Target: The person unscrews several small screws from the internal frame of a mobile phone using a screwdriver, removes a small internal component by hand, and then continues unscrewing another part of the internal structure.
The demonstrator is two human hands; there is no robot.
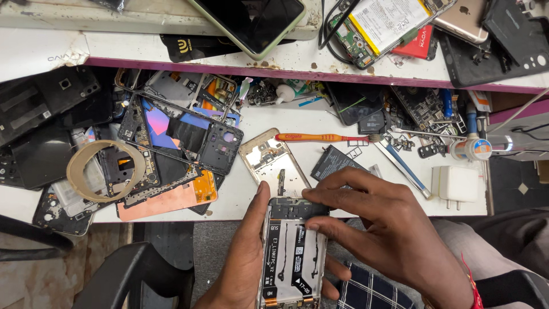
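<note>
An opened phone body [294, 252] with bare black flex cables and a silver frame rests in my left hand [243, 257], which cups it from the left and beneath. My right hand [377, 229] reaches over from the right, and its thumb and fingertips press on the black cover plate [298, 209] at the phone's top end. The phone is held just off the white workbench's front edge [171, 213], above my lap.
Phone parts crowd the bench: a gold back frame [269, 160], an orange toothbrush [320, 137], a black battery [331, 163], a tape roll [103, 169], stacked dark frames [183, 137], a white charger [457, 184]. A raised shelf [286, 63] carries more phones. A black chair [126, 277] stands lower left.
</note>
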